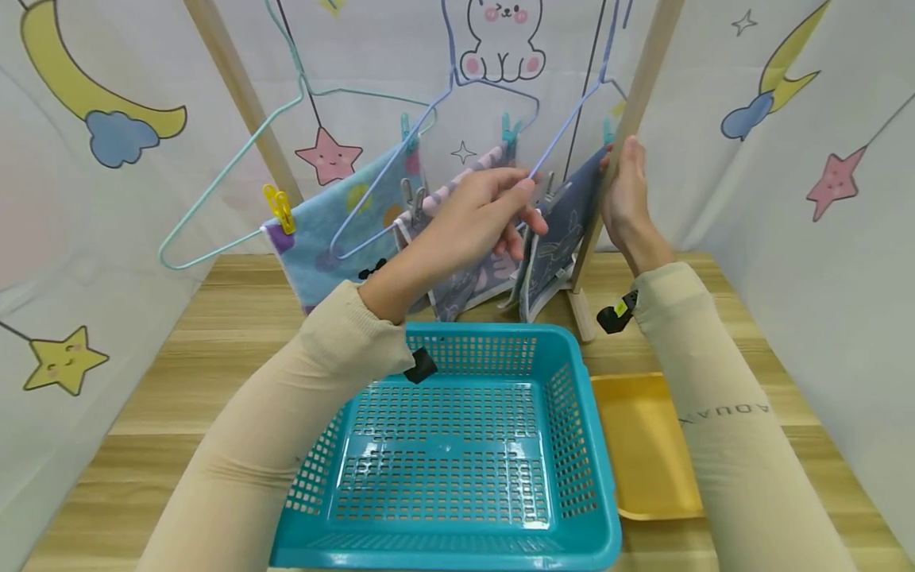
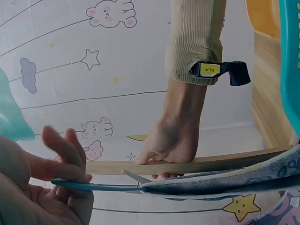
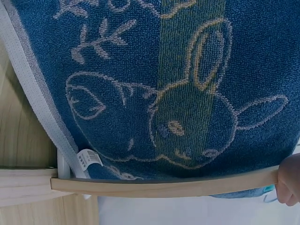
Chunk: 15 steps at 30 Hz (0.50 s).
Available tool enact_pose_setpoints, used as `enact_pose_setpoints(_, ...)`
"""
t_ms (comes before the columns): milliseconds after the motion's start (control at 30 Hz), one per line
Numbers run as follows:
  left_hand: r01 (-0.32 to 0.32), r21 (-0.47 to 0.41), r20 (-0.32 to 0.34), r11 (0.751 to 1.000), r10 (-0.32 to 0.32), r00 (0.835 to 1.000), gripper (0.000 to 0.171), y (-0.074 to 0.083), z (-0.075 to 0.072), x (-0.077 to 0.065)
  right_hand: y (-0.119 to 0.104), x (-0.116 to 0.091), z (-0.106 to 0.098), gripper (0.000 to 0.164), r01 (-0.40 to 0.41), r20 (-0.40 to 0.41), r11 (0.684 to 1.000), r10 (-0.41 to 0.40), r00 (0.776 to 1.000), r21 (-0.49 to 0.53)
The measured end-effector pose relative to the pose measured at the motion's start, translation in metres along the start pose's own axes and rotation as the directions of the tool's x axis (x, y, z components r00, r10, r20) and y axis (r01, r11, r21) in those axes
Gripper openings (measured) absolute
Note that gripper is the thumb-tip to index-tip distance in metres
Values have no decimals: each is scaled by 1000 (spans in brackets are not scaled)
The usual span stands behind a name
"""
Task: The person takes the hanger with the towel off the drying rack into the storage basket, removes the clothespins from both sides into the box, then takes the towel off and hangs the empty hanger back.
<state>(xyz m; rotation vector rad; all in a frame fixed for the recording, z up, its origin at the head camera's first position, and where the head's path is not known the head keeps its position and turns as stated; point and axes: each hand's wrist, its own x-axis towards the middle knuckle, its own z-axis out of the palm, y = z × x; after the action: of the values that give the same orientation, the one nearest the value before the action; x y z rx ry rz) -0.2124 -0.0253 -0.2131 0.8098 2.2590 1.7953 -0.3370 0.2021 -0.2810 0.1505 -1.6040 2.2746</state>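
Observation:
My left hand (image 1: 482, 210) is at the lower corner of the rightmost blue clothes hanger (image 1: 565, 127), its fingers loosely curled round it. In the left wrist view the hanger's end (image 2: 93, 186) passes between thumb and fingers. From this hanger hangs a dark blue towel (image 1: 561, 238) with a rabbit outline, held by a grey clip (image 1: 552, 192) and a teal clip (image 1: 608, 131). On the right, my right hand (image 1: 629, 195) grips the upright wooden post (image 1: 636, 103) beside the towel. The right wrist view shows its fingers (image 3: 289, 180) wrapped round the post (image 3: 164, 186).
Farther left hang a pink-and-grey towel (image 1: 493, 274) on a blue hanger and a light blue towel (image 1: 350, 202) on a green hanger (image 1: 214, 187). A teal basket (image 1: 596, 477) stands in front, a yellow tray (image 1: 646, 445) right of it. Another wooden post (image 1: 236, 79) rises at left.

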Motion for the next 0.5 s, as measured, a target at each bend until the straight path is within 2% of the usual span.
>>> enact_pose_setpoints(100,12,12,-40,1000,-12,999,35,1,4,5,0,-1,1,32,-5,2,1000,5,1000,-30)
enact_pose_setpoints(233,9,55,-134,998,-1,991,32,-1,8,10,1,-2,1,33,4,-4,995,-4,1000,-95)
enact_pose_setpoints(367,-6,97,-195,995,25,981,31,-5,8,11,1,-3,0,34,16,2,991,-16,1000,-135)
enact_pose_setpoints(500,-49,92,-225,995,68,972,29,-5,7,10,-1,-3,-1,33,16,16,991,-14,1000,-132)
